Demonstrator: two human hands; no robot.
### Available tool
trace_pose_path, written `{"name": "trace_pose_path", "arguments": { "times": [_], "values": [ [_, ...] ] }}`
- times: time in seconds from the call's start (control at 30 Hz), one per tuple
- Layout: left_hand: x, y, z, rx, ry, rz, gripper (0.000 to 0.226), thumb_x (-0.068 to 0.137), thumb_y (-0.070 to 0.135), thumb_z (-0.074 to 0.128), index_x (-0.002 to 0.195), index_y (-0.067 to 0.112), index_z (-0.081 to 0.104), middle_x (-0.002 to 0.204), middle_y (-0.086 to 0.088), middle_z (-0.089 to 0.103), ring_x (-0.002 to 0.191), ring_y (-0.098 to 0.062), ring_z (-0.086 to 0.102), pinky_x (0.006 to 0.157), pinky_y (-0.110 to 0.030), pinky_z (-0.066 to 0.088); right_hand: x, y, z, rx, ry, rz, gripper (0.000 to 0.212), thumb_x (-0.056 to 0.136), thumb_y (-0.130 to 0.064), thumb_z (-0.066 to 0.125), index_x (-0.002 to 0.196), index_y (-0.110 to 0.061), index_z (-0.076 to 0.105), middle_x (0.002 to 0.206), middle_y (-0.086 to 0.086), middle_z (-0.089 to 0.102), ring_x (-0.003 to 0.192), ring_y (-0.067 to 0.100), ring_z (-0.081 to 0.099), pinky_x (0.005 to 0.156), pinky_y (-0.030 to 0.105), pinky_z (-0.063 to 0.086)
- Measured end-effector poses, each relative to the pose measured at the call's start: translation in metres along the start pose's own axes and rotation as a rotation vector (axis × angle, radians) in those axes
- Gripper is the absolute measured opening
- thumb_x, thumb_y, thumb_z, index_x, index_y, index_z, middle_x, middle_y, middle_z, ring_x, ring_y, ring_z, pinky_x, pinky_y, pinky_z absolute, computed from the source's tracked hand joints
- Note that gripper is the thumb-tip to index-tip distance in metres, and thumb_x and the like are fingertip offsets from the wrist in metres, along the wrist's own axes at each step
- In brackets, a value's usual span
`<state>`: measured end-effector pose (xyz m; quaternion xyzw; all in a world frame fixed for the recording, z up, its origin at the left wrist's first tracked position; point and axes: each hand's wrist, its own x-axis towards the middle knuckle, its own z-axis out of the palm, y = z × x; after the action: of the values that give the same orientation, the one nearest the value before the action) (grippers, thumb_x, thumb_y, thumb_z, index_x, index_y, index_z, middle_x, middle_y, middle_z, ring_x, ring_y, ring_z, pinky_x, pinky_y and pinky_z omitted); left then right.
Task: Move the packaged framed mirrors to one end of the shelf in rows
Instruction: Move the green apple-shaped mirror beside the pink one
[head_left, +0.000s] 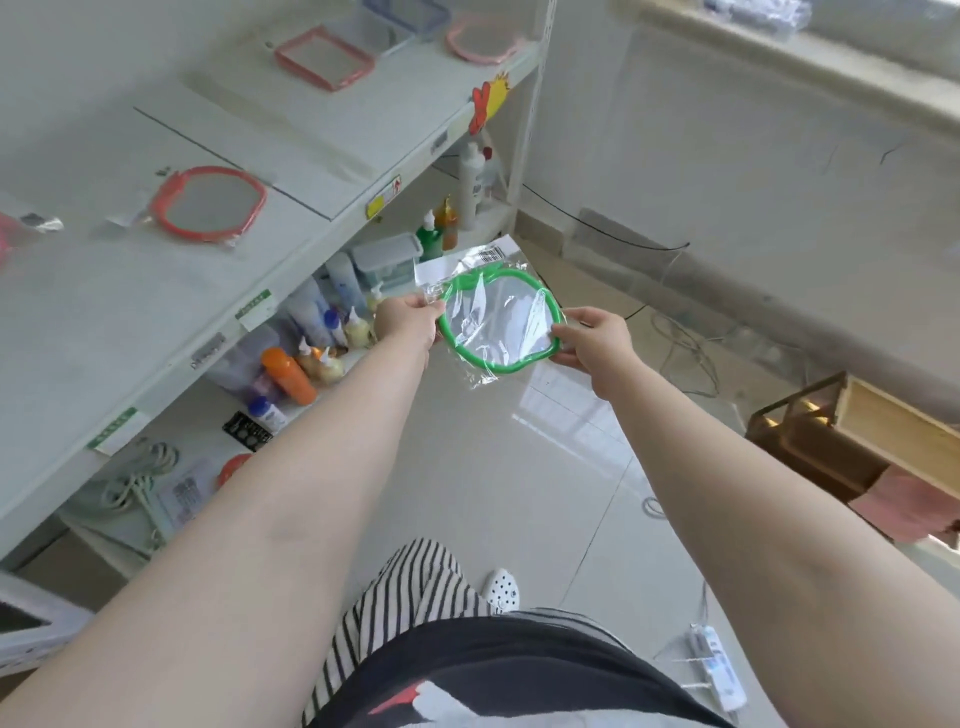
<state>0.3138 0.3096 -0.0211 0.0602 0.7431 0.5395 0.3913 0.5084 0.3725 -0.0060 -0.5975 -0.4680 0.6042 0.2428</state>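
A green-framed mirror in a clear plastic bag hangs in the air in front of the shelf, over the floor. My left hand pinches its left edge and my right hand grips its right edge. On the white shelf lie other packaged mirrors: an orange round one near the left, a red square one further back, and a pink one at the far end. Part of another red frame shows at the left edge.
A clear storage box stands at the shelf's far end. The lower shelf holds bottles, a lidded box and cables. A wooden crate sits on the floor at the right, and a power strip lies by my feet.
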Motion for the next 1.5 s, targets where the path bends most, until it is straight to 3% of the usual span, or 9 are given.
{"name": "trace_pose_path", "arguments": {
  "times": [0.2,0.4,0.57,0.7,0.87,0.93,1.03,1.13,1.5],
  "values": [
    [0.029,0.033,0.035,0.057,0.021,-0.010,0.024,0.083,0.006,0.069,0.107,0.009,0.070,0.106,-0.011,0.071,0.095,-0.029,0.070,0.082,-0.036,0.060,0.052,-0.027,-0.005,0.026,-0.018,0.006,0.034,0.086,0.004,0.062,0.119,-0.002,0.062,0.082,0.013,0.067,0.057,0.016,0.066,0.057,0.022,0.060],
    [0.091,0.072,0.069,0.045,0.060,-0.031,0.013,0.081,0.005,0.072,0.087,0.015,0.067,0.102,-0.013,0.073,0.096,-0.032,0.071,0.086,-0.041,0.059,0.123,-0.067,0.006,0.000,-0.020,-0.010,0.036,0.086,0.003,0.063,0.121,0.000,0.060,0.105,0.024,0.068,0.067,0.022,0.067,0.056,0.023,0.060],
    [0.156,0.116,0.099,0.022,0.037,-0.031,0.017,0.081,0.003,0.070,0.097,0.010,0.070,0.098,-0.013,0.072,0.091,-0.030,0.071,0.084,-0.041,0.059,0.186,-0.118,0.021,-0.018,0.004,-0.044,0.034,0.086,0.003,0.063,0.119,-0.002,0.061,0.105,0.023,0.068,0.069,0.023,0.067,0.055,0.022,0.060],
    [0.203,0.148,0.117,-0.006,0.022,-0.035,0.015,0.080,0.004,0.070,0.075,0.017,0.065,0.100,-0.017,0.073,0.089,-0.033,0.072,0.080,-0.047,0.060,0.232,-0.152,0.035,-0.019,0.011,-0.049,0.035,0.085,0.003,0.064,0.119,-0.002,0.061,0.104,0.020,0.068,0.068,0.022,0.067,0.055,0.022,0.060],
    [0.245,0.179,0.128,-0.007,0.059,-0.009,0.020,0.080,0.004,0.070,0.100,0.008,0.071,0.096,-0.016,0.072,0.081,-0.029,0.069,0.083,-0.044,0.059,0.281,-0.187,0.055,-0.053,-0.013,-0.056,0.035,0.085,0.002,0.064,0.120,-0.002,0.061,0.095,0.016,0.068,0.064,0.018,0.066,0.053,0.020,0.059],
    [0.263,0.189,0.132,-0.022,0.083,-0.017,0.021,0.081,0.004,0.069,0.102,0.008,0.070,0.089,-0.014,0.070,0.074,-0.027,0.066,0.080,-0.043,0.060,0.303,-0.202,0.065,-0.067,-0.037,-0.064,0.033,0.085,0.003,0.064,0.118,-0.003,0.063,0.088,0.011,0.066,0.063,0.018,0.064,0.052,0.021,0.059],
    [0.290,0.207,0.140,-0.056,0.107,-0.033,0.018,0.082,0.004,0.068,0.100,0.010,0.069,0.074,-0.010,0.065,0.060,-0.025,0.060,0.073,-0.042,0.060,0.342,-0.223,0.079,-0.091,-0.083,-0.057,0.033,0.084,0.003,0.065,0.116,-0.001,0.063,0.099,0.016,0.067,0.068,0.021,0.066,0.056,0.023,0.060],
    [0.322,0.225,0.152,-0.109,0.168,-0.029,0.024,0.081,0.002,0.069,0.105,0.005,0.069,0.084,-0.013,0.067,0.072,-0.027,0.065,0.079,-0.043,0.060,0.385,-0.248,0.091,-0.146,-0.132,-0.064,0.035,0.085,0.001,0.065,0.119,-0.003,0.062,0.104,0.020,0.068,0.067,0.022,0.067,0.063,0.029,0.061],
    [0.415,0.268,0.204,-0.255,0.431,-0.107,0.024,0.085,0.011,0.067,0.109,0.007,0.070,0.102,-0.015,0.072,0.089,-0.031,0.071,0.088,-0.041,0.057,0.532,-0.330,0.124,-0.370,-0.330,-0.120,0.034,0.077,-0.001,0.072,0.110,-0.005,0.067,0.067,0.006,0.062,0.051,0.017,0.057,0.069,0.029,0.060]
  ]
}}
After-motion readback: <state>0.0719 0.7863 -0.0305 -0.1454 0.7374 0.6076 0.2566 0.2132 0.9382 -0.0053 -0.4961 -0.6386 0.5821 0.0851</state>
